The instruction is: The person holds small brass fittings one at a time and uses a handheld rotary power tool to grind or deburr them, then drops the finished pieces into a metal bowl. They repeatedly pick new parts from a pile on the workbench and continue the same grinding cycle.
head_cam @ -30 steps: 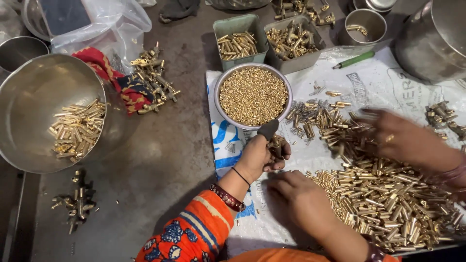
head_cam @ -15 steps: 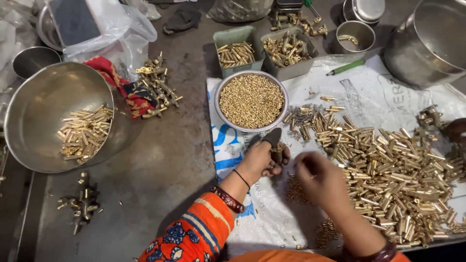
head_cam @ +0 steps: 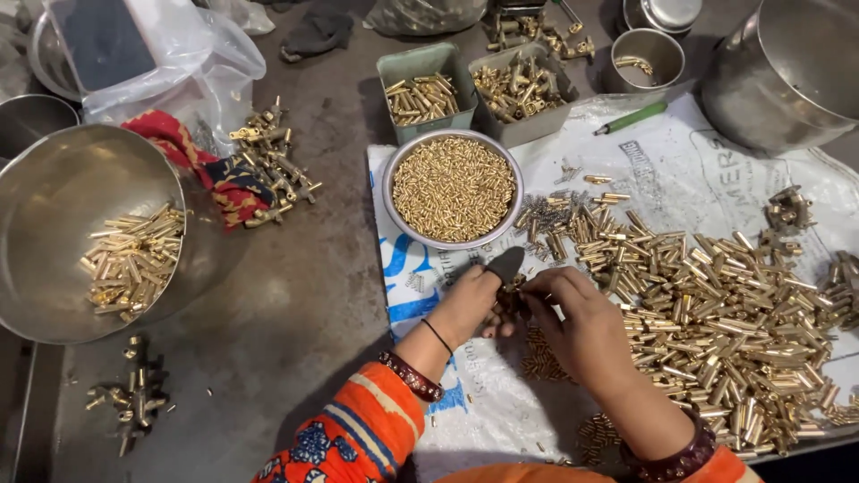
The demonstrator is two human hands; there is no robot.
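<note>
Both forearms reach forward from orange patterned sleeves, bangles at the wrists. The left hand is curled, a dark cover over its thumb. The right hand lies palm down, fingertips meeting the left hand's, pinched together.

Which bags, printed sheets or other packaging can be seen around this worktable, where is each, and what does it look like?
White woven sack sheet: spread flat under the brass pieces at right, with blue and black print.
Clear plastic bag: top left, crumpled around a dark flat rectangular object.
Clear plastic bag of small parts: top centre edge, partly cut off.
</note>
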